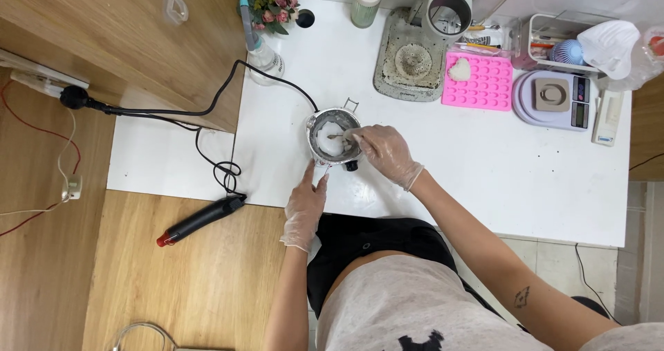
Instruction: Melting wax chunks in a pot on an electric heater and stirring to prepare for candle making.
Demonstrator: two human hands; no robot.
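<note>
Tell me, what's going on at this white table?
A person in clear gloves is working over a small metal pot of pale, whitish stuff on the white table. The right hand holds a small stirring tool in the pot, and the left hand touches its near side. A pink mould and a scale sit further back.

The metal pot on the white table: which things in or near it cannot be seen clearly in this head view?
- Metal pot: its white contents are too small to identify.
- Stirring tool: its handle is hidden by the right hand.
- Pot's near side: partly covered by the left hand.
</note>
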